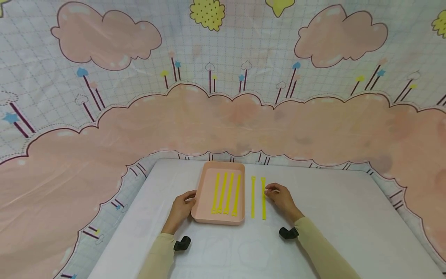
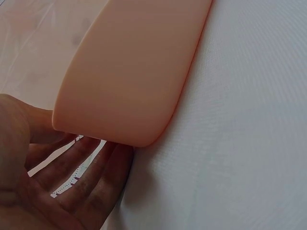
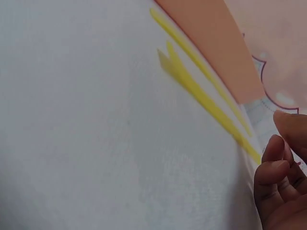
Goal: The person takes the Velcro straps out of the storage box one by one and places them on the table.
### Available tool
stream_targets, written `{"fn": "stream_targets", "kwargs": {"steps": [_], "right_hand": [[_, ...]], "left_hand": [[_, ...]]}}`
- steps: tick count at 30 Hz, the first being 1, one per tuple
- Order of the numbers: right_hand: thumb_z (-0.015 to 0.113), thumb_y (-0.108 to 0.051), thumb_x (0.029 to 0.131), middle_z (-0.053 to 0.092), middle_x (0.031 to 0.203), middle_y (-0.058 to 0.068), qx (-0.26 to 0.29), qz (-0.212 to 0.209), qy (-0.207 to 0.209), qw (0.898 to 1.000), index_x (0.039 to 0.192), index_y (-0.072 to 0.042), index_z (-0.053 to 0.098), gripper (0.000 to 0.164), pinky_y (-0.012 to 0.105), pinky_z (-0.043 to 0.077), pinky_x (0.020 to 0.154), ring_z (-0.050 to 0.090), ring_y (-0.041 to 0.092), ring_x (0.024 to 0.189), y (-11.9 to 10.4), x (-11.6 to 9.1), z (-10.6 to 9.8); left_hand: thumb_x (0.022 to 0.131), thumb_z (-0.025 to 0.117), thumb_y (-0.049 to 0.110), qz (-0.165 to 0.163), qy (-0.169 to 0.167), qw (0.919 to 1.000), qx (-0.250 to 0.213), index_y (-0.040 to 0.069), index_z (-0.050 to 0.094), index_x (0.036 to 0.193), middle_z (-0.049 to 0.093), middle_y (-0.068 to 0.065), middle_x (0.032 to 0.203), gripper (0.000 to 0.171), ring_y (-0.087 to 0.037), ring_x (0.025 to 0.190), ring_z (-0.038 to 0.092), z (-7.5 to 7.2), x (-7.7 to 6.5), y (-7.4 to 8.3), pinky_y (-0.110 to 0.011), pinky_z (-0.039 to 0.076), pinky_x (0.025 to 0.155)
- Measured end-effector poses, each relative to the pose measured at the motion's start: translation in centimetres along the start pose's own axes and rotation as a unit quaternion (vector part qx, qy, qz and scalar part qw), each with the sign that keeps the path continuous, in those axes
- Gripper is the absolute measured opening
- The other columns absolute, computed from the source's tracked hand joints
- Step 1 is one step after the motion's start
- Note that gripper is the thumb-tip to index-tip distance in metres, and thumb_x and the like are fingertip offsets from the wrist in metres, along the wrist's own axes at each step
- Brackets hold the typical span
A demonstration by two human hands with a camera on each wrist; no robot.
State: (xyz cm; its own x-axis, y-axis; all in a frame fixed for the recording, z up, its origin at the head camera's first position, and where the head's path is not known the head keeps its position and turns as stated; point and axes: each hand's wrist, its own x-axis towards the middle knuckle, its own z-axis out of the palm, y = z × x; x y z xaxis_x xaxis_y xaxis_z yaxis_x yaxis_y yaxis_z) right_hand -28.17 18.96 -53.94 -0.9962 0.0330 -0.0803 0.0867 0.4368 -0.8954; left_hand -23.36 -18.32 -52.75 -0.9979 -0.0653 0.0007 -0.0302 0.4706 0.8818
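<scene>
A shallow pink tray (image 1: 217, 221) lies on the white table with several thin yellow strips (image 1: 230, 193) side by side in it. My left hand (image 1: 182, 205) is at its left side; in the left wrist view the fingers (image 2: 86, 167) run along the outer wall, thumb near the rim. Right of the tray lie two more yellow strips, one nearer the tray (image 1: 253, 197) and one farther right (image 1: 263, 209). My right hand (image 1: 283, 197) is beside the farther strip, fingertips right at its edge. In the right wrist view its thumb and bent fingers (image 3: 271, 172) stand apart.
White cloth (image 1: 348, 217) covers the table. Behind and around it hangs a patterned curtain (image 1: 265, 128) with pink clouds. Each wrist carries a black device, one at the left sleeve (image 1: 182, 243) and one at the right sleeve (image 1: 288, 233).
</scene>
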Motion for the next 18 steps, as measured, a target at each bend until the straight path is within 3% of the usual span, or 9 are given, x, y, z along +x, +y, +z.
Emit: {"fn": "stream_targets", "kwargs": {"steps": [6, 18], "right_hand": [[0.066, -0.01, 0.093, 0.062, 0.099, 0.01, 0.021, -0.018, -0.008, 1.0, 0.111, -0.003, 0.064, 0.02, 0.024, 0.046, 0.059, 0.056, 0.014, 0.073, -1.0, -0.9, -0.2], [0.066, -0.009, 0.092, 0.066, 0.101, 0.012, 0.04, -0.068, -0.011, 0.997, 0.11, -0.002, 0.065, 0.019, 0.025, 0.05, 0.063, 0.06, 0.017, 0.081, -3.4, -2.7, -0.5]], "left_hand": [[0.096, 0.059, 0.008, 0.0, -0.002, 1.0, 0.0, 0.004, 0.06, 0.133, 0.064, -0.02, 0.129, 0.037, -0.033, 0.108, 0.066, -0.1, 0.1, 0.0, -0.035, 0.057, 0.082], [0.096, 0.059, 0.008, 0.005, 0.0, 1.0, 0.004, 0.002, 0.06, 0.133, 0.062, -0.021, 0.131, 0.037, -0.035, 0.111, 0.065, -0.1, -0.2, 0.2, -0.037, 0.057, 0.085]]}}
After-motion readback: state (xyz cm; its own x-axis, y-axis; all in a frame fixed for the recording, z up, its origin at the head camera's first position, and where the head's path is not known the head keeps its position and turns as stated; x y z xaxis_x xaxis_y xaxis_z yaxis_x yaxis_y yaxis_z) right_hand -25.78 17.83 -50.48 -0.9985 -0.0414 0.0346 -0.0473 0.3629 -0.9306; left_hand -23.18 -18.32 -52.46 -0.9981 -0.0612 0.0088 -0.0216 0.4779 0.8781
